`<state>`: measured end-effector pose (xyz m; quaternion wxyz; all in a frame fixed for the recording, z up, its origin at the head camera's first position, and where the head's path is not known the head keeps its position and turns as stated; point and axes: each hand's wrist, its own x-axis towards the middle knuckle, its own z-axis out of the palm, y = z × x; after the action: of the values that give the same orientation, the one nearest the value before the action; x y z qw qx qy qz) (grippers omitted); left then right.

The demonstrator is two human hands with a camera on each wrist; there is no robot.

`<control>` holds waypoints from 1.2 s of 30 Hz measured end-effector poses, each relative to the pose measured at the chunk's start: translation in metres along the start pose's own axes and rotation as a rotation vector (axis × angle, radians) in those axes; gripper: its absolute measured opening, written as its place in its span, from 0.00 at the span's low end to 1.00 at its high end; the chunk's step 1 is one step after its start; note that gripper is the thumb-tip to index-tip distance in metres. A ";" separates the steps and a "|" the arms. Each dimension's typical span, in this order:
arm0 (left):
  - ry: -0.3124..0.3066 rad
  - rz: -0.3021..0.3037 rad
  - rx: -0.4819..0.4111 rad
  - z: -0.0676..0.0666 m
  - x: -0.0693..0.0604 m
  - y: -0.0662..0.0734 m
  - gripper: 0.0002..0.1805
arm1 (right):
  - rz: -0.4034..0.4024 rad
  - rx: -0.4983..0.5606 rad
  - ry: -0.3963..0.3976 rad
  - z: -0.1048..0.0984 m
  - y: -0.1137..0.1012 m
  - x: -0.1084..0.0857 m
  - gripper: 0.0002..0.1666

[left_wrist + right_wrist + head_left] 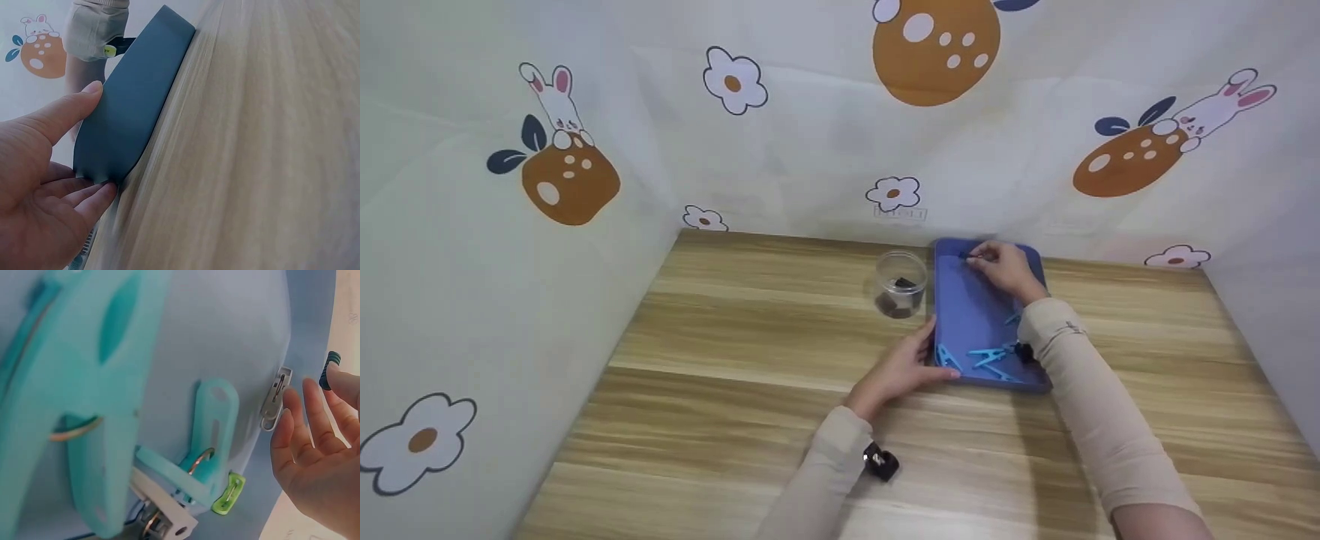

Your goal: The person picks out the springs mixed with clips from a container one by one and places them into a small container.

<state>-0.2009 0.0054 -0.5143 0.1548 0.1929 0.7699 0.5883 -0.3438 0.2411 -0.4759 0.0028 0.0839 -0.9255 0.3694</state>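
Note:
A blue tray (971,322) lies lengthwise on the table. My left hand (901,367) grips its near left corner; in the left wrist view the thumb rests at the tray's rim and the fingertips lie against the lower edge of its wall (132,95). Over the tray's far end, my right hand (1006,268) pinches a small dark ribbed piece (329,370) between thumb and finger. Light blue clothespins (988,356) lie at the tray's near end. The right wrist view also has a grey clip (275,398) and a small green clip (229,493) inside the tray.
Left of the tray stands a clear round jar (900,262) with several dark pieces in it. The wooden table (750,315) meets patterned fabric walls (810,150) at the back and sides. A black wrist device (880,462) is on the left sleeve.

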 end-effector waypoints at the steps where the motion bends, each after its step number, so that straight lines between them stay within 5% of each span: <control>1: 0.001 0.002 0.007 0.000 0.000 0.000 0.58 | 0.000 0.002 -0.002 0.000 -0.001 0.000 0.13; 36: 0.000 0.018 -0.038 0.001 0.000 0.000 0.58 | -0.014 0.010 -0.005 0.001 -0.028 -0.017 0.13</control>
<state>-0.2000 0.0061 -0.5142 0.1531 0.1972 0.7569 0.6040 -0.3223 0.2235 -0.4586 0.0028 0.0913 -0.9229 0.3740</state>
